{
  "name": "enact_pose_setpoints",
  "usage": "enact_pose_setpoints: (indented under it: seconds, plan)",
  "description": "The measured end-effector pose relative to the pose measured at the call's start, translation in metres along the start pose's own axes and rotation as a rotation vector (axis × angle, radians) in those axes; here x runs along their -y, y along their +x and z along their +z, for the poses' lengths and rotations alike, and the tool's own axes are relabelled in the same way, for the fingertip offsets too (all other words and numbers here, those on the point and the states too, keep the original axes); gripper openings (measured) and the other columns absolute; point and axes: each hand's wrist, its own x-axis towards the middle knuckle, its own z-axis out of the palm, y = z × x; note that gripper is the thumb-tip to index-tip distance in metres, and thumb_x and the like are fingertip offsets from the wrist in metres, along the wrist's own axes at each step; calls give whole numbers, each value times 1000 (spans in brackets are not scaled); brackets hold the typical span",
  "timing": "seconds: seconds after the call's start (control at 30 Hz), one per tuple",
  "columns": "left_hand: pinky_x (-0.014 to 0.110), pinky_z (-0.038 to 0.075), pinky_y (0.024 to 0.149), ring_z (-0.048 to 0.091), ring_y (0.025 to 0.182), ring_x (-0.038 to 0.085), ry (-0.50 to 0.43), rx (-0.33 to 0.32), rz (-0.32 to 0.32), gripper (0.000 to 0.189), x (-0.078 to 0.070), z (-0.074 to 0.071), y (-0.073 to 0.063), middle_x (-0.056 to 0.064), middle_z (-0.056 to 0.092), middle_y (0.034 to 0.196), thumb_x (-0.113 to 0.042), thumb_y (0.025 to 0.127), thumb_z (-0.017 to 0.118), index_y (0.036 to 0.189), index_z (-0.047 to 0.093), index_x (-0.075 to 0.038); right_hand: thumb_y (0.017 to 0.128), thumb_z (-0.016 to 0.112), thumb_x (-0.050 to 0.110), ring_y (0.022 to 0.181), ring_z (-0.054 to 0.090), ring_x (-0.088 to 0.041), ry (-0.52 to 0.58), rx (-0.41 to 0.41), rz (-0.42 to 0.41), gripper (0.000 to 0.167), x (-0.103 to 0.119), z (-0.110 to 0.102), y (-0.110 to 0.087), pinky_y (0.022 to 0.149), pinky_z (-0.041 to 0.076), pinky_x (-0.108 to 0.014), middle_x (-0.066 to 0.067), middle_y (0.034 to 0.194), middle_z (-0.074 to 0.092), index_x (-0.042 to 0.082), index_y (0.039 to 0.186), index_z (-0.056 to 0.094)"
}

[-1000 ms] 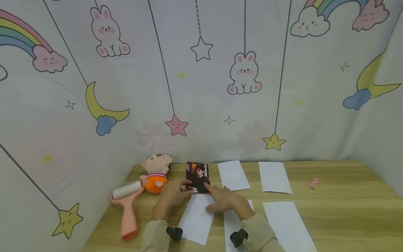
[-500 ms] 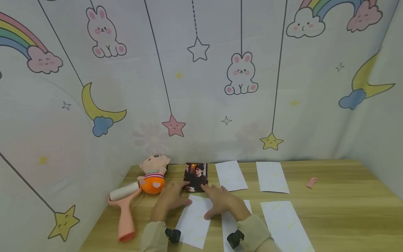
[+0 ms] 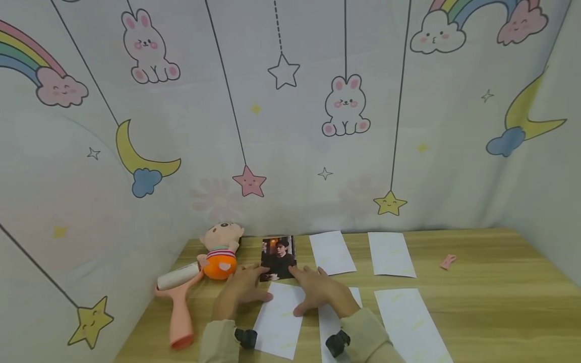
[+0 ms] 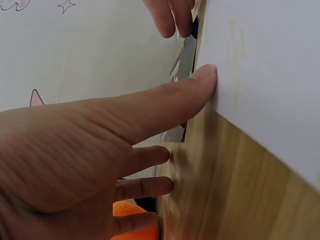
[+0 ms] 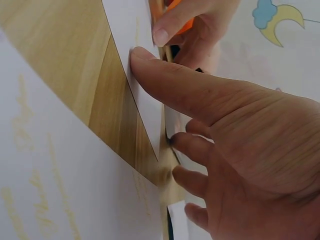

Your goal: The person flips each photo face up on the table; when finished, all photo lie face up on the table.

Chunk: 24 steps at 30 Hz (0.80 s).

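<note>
A photo card [image 3: 279,258] of a dark-haired person in dark clothes lies face up near the back edge of the table, slightly turned. My left hand [image 3: 242,286] is at its lower left corner, fingers extended, its thumb on a white card [image 3: 280,320] just below. On the other side, my right hand [image 3: 323,290] touches the photo's lower right edge with a fingertip; its thumb rests on the same white card. Neither hand grips anything. In the left wrist view the photo card [image 4: 176,134] shows nearly edge-on beyond the thumb.
Other white cards [image 3: 332,252] lie face down to the right, one partly under my right forearm. A plush toy [image 3: 221,252] in orange shorts and a pink lint roller [image 3: 180,307] are at the left. A small pink clip [image 3: 448,261] lies at the right.
The photo card has slid slightly left and towards me and turned a little, with my left hand moving left too. My left thumb has spread away from the photo onto the white card.
</note>
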Motion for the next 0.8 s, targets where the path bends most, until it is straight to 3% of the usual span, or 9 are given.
enact_pose_setpoints:
  seconds: [0.3, 0.53, 0.8]
  plan:
    - [74, 21, 107, 27, 138, 56, -27, 95, -51, 78, -4, -5, -6, 26, 37, 154, -36, 76, 87, 145, 54, -19, 74, 88, 39, 149, 25, -34, 2, 19, 6, 104, 1, -2, -1, 119, 12, -57, -10, 160, 34, 7, 156, 33]
    - [74, 19, 107, 19, 139, 62, 25, 160, -57, 85, -7, -7, -8, 28, 35, 154, -39, 75, 87, 148, 50, -20, 72, 88, 43, 149, 25, -34, -6, 27, -4, 107, -1, -1, -1, 119, 14, -56, -9, 160, 33, 8, 156, 32]
    - [75, 21, 106, 22, 138, 62, 11, 165, -34, 94, -13, -13, -12, 29, 33, 155, -41, 71, 89, 152, 45, -21, 74, 87, 45, 147, 29, -36, -9, 6, -46, 108, -3, -11, -6, 117, 18, -60, -12, 158, 38, 7, 157, 30]
